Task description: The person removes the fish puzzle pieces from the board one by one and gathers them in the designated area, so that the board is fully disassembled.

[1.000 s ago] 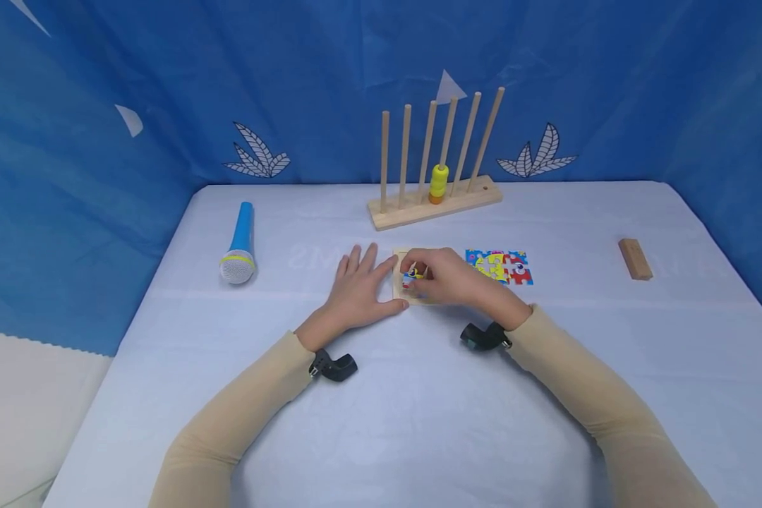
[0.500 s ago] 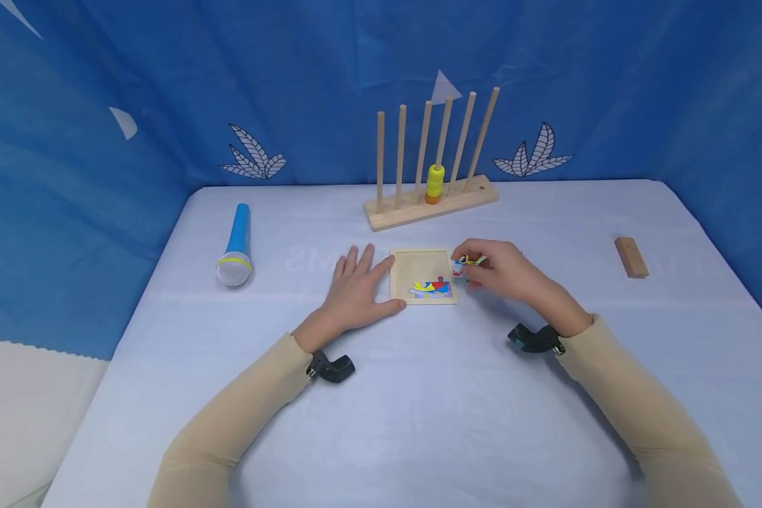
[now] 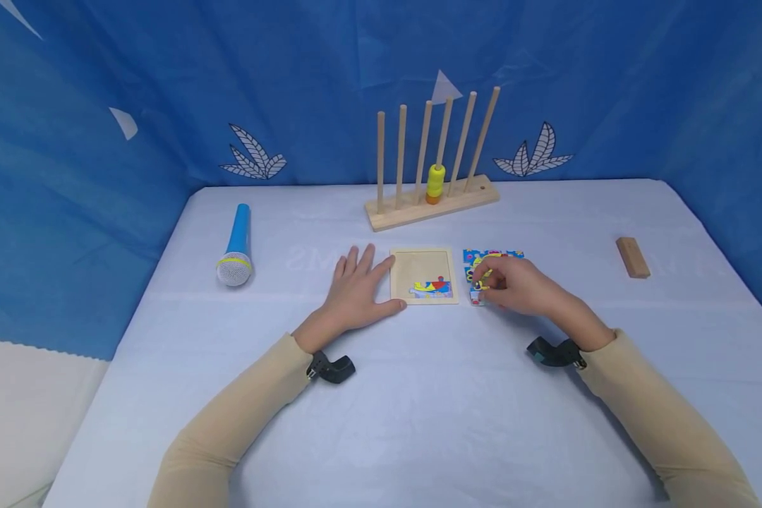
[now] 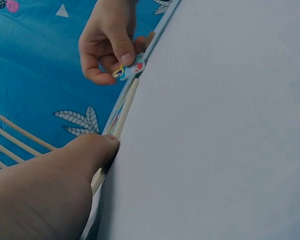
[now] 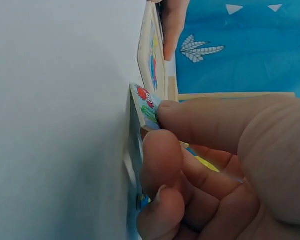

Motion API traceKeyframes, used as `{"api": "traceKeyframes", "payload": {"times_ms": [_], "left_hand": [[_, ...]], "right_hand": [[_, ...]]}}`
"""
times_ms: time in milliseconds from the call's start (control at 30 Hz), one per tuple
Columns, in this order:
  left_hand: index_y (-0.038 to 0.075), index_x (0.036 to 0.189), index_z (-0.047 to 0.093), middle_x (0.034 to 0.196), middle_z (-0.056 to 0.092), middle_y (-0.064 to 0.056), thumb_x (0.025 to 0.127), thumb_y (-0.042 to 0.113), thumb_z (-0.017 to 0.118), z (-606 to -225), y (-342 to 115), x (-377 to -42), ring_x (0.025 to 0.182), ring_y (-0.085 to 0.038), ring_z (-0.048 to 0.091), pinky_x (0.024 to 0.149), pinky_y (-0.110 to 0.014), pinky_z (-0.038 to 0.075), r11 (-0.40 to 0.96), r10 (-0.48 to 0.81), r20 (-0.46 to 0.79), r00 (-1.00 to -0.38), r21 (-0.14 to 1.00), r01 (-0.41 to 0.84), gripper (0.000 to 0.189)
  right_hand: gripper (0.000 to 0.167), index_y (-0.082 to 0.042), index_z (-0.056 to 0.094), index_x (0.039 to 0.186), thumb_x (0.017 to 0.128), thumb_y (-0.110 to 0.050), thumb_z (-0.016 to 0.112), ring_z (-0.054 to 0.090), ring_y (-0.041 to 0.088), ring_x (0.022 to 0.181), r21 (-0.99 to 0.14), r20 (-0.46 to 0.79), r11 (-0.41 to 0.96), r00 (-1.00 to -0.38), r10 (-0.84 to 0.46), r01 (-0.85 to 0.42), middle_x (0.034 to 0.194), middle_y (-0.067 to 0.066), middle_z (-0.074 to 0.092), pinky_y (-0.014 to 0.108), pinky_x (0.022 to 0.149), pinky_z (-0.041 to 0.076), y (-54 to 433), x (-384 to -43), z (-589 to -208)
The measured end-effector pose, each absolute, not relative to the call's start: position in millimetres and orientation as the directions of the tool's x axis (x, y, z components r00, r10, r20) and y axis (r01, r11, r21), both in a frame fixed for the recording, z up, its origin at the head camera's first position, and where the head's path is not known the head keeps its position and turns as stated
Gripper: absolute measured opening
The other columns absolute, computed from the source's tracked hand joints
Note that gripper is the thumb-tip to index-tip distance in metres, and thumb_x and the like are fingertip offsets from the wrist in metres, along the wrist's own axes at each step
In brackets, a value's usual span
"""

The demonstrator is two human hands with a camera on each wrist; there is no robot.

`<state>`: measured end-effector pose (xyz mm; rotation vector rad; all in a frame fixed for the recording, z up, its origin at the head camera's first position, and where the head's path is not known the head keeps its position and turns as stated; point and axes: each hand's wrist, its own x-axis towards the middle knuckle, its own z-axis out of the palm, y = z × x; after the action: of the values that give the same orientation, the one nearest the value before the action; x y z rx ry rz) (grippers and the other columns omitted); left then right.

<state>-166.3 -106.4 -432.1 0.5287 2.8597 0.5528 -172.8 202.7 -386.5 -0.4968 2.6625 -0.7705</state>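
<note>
My left hand lies flat with spread fingers, thumb and index fingertip at the left edge of a square wooden puzzle tray. In the lower right of the tray lies a joined strip of colourful puzzle pieces. My right hand pinches a puzzle piece between thumb and fingers. In the right wrist view this piece shows a red crab and green plant print, and it is tilted. Beneath and behind that hand are more joined puzzle pieces in blue, yellow and red, partly hidden by it.
Behind the tray stands a wooden peg rack with yellow and orange beads on one peg. A blue toy microphone lies at the left, a small wooden block at the right. A blue curtain hangs behind the table.
My right hand, holding the puzzle piece, has moved right from over the tray to the joined pieces beside it, uncovering the tray and its strip. The left hand stays at the tray's edge.
</note>
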Motion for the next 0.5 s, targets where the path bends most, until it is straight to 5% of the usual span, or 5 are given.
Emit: {"api": "traceKeyframes", "payload": {"times_ms": [500], "left_hand": [[0.021, 0.162, 0.032, 0.172, 0.010, -0.020, 0.089, 0.064, 0.063, -429.8, -105.5, -166.1, 0.159, -0.046, -0.001, 0.126, -0.064, 0.004, 0.869, 0.380, -0.112, -0.918, 0.385, 0.312, 0.090]], "right_hand": [[0.028, -0.006, 0.072, 0.110, 0.084, -0.010, 0.081, 0.054, 0.018, 0.074, -0.477, -0.106, 0.819, -0.903, -0.415, -0.320, 0.081, 0.004, 0.066, 0.027, 0.065, 0.044, 199.4, -168.3, -392.7]]}}
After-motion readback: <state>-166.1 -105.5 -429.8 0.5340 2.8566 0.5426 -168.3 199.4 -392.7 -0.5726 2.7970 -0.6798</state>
